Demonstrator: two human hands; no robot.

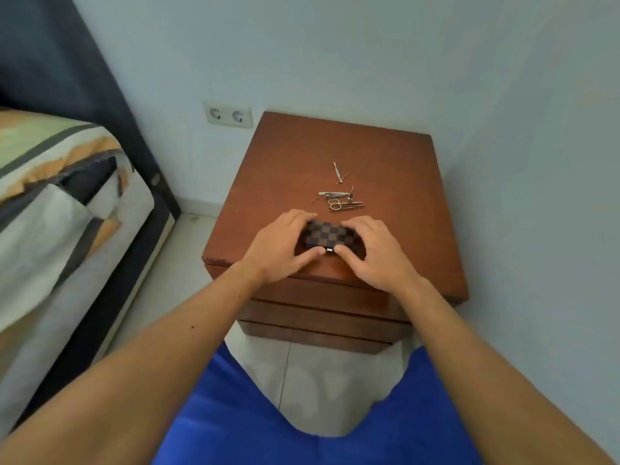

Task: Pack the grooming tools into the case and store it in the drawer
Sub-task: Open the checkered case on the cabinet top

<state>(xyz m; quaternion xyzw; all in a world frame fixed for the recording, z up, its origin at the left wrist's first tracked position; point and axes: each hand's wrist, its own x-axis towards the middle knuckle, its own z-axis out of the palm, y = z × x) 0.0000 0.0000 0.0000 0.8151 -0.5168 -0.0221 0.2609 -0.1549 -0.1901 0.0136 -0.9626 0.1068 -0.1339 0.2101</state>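
Observation:
A small brown checkered case (328, 235) lies closed near the front edge of a wooden nightstand (396, 182). My left hand (283, 245) grips its left end and my right hand (372, 253) grips its right end, both thumbs beside the metal clasp (329, 251). Behind the case lie loose metal grooming tools: small scissors (344, 205), a nail file or clipper (335, 194), and a thin pointed pusher (337, 172). Closed drawer fronts (322, 317) sit below the top.
A bed with a patterned cover (57, 203) stands at the left, with a dark headboard (67, 62) behind it. A double wall socket (228, 115) is on the wall left of the nightstand. My blue-clad knees (235, 414) are over the tiled floor.

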